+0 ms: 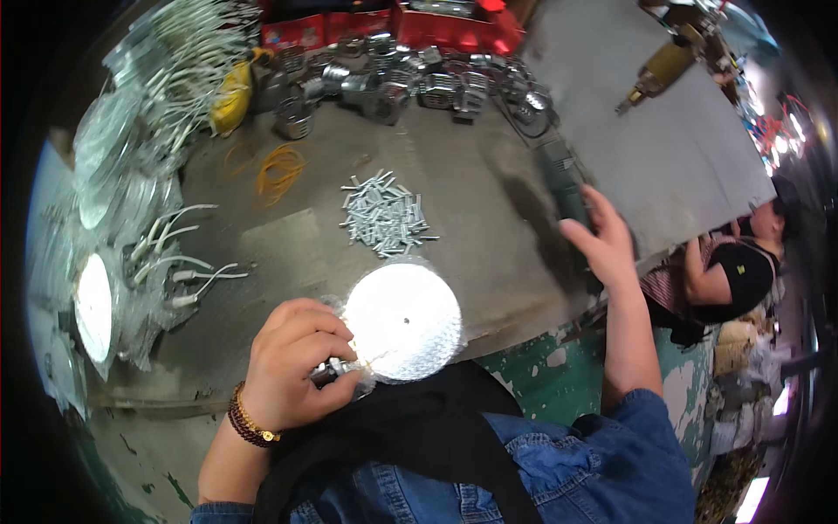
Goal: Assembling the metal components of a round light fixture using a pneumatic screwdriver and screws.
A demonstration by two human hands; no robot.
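Observation:
At the table's front edge, my left hand (305,354) is closed on a small shiny metal fitting (327,374) at the rim of a round, bright white disc (410,323). The disc has a small dark hole near its middle and what looks like clear film around it. To the right, my right hand (605,240) has its thumb and fingers apart around the lower end of a dark green power tool (559,175). Whether it touches the tool I cannot tell. Beyond the disc lies a heap of silver screws (384,214).
Many chrome fittings (384,92) crowd the back, before red boxes (458,31). White-cabled pieces and wrapped discs (94,306) stack at left. Orange bands (281,173) lie near a yellow object (231,98). Another tool (668,65) is over the grey surface; a person (733,271) sits at right.

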